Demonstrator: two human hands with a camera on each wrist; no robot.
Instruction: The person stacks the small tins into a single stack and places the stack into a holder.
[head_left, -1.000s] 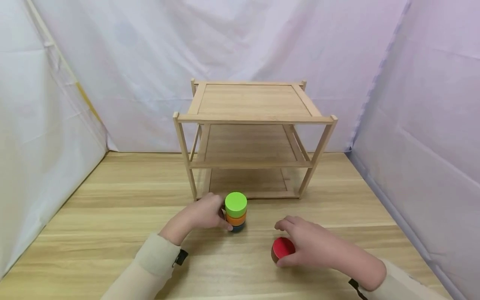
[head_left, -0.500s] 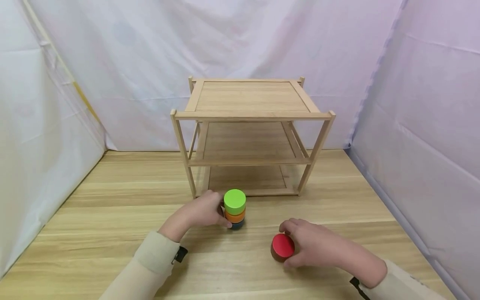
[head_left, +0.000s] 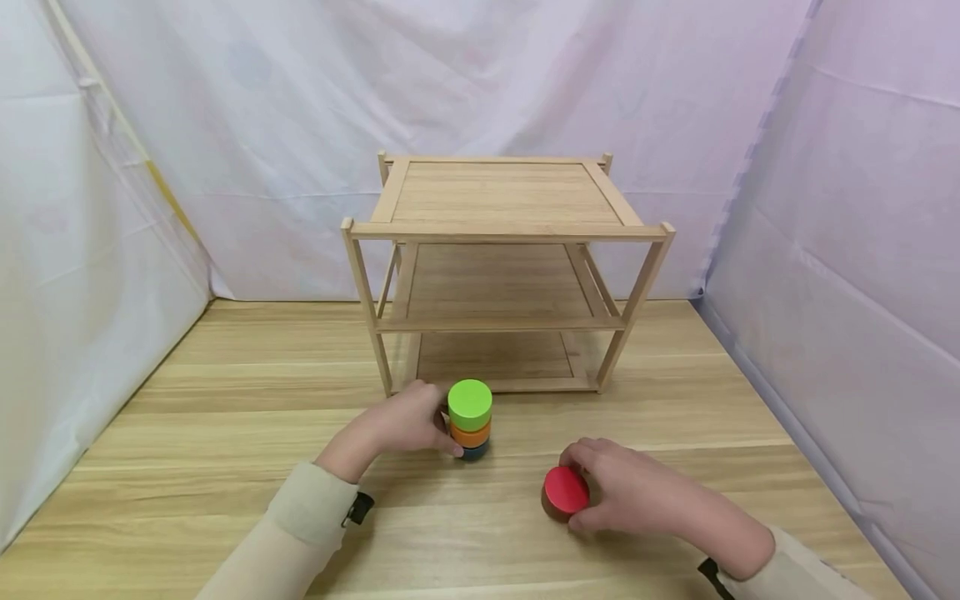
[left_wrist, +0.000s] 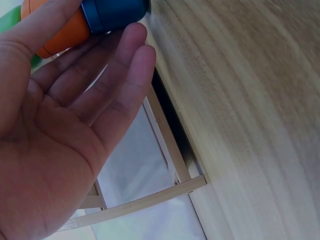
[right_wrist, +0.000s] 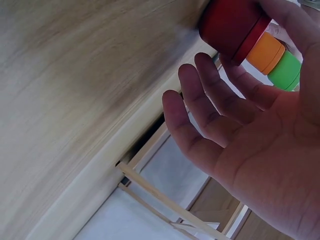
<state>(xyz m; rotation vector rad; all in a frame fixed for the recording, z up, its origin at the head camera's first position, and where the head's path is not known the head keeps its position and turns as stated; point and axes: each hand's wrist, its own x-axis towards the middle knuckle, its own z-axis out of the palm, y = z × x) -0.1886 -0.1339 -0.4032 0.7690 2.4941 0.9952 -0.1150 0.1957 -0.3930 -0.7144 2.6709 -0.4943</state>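
Observation:
In the head view a stack stands on the table in front of the rack, with a green cylinder [head_left: 470, 403] on top, an orange cylinder [head_left: 471, 436] in the middle and a dark blue cylinder [head_left: 474, 452] at the bottom. My left hand [head_left: 405, 423] holds the stack from its left side, thumb in front and fingers behind. Nearer and to the right is a separate red cylinder [head_left: 566, 490], with a seam near its top [right_wrist: 250, 37]. The thumb and fingers of my right hand [head_left: 633, 487] grip it from the right.
A three-level wooden rack [head_left: 510, 233] stands just behind the stack on the wooden table [head_left: 225, 417]. White cloth [head_left: 300, 100] hangs behind and on both sides.
The fingers and thumb of my right hand have drawn in around the red cylinder from a looser spread. My left hand and the stack have stayed in place.

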